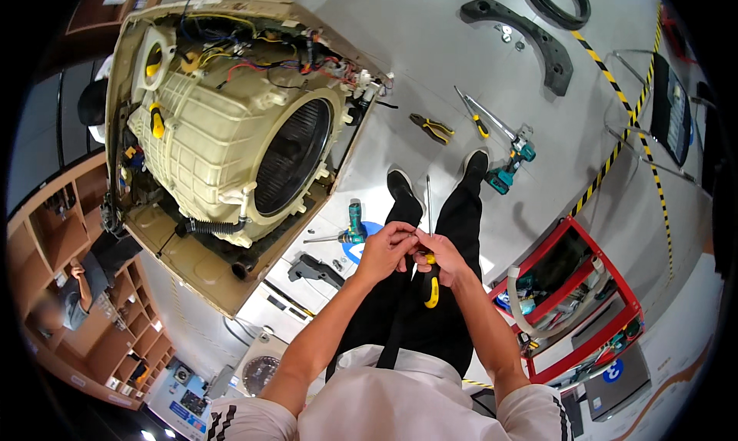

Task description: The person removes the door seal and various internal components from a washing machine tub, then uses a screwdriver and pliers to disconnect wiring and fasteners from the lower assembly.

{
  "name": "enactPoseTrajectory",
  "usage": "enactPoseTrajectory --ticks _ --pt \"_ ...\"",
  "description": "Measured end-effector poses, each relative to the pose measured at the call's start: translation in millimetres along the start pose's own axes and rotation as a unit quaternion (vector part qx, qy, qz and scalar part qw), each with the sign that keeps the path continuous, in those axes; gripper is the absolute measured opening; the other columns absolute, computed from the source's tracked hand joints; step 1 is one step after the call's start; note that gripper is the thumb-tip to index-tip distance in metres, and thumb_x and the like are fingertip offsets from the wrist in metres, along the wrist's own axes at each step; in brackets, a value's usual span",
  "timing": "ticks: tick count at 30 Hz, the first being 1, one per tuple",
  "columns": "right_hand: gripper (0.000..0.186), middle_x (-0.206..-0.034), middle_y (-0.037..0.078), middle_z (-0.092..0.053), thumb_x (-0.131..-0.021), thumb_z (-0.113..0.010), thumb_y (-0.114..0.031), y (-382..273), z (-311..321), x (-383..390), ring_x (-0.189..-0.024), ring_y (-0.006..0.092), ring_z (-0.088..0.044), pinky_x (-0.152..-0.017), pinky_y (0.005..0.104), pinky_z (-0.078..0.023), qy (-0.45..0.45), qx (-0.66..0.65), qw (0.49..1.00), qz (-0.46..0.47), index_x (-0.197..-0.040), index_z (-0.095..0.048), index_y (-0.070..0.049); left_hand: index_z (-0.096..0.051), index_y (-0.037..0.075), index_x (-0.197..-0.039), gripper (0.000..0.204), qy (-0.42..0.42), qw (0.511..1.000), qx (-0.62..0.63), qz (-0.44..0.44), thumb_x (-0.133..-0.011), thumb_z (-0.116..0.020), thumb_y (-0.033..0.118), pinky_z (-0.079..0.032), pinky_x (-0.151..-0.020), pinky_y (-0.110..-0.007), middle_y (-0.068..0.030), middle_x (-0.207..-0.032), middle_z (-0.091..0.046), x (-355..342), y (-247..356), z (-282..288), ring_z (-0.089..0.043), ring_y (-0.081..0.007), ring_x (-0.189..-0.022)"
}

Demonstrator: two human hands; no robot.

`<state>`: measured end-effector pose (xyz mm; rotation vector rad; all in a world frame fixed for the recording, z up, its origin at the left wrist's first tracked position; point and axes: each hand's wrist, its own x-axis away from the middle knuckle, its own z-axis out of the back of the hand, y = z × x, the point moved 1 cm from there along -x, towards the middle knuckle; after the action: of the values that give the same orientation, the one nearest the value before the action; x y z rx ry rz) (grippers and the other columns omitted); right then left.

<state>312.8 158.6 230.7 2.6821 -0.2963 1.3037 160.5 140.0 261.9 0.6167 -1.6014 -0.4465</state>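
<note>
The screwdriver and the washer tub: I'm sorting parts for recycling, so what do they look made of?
Screwdriver: thin grey shaft looks like bare metal; yellow-and-black handle looks like plastic or rubber. Washer tub: cream, matte, ribbed moulding, likely plastic; the perforated drum inside looks like metal.

The person wears a white short-sleeved shirt [384, 402] whose sleeves end above the elbows, leaving both forearms bare. Each sleeve cuff carries a band of black slanted stripes, seen low on either side of the shirt's chest. Above the shirt in the picture run plain black trousers [430, 287], loose and unpatterned, down to a pair of black shoes [403, 186] with lighter soles at their edges. Both hands [388, 249] are bare, without gloves, rings or a watch that shows.
</note>
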Motion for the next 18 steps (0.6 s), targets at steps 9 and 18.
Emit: enactPoseTrajectory --ticks 9,18 --pt "0.026 -0.072 0.001 -0.049 -0.088 -0.058 -0.028 -34.7 53.6 40.2 -0.056 0.0048 -0.041 -0.042 0.0169 -0.031 -0.042 -0.044 0.998 -0.01 -0.08 -0.054 -0.004 -0.061 -0.002 -0.097 0.015 -0.041 0.999 -0.029 -0.02 -0.084 -0.062 0.005 -0.048 -0.054 -0.02 -0.0063 -0.087 -0.061 -19.4 8.0 -67.2 -0.058 -0.0076 -0.062" --pt "0.017 -0.074 -0.001 -0.053 -0.086 -0.061 -0.02 -89.1 117.2 94.3 -0.06 0.0048 -0.045 -0.043 0.0153 -0.033 -0.064 -0.112 0.992 0.013 -0.087 -0.057 -0.004 -0.065 -0.001 -0.098 0.018 -0.038 0.981 -0.161 -0.104 -0.081 -0.064 0.005 -0.045 -0.07 -0.022 -0.0049 -0.099 -0.056 -47.0 36.1 -161.6 -0.056 -0.0111 -0.083"
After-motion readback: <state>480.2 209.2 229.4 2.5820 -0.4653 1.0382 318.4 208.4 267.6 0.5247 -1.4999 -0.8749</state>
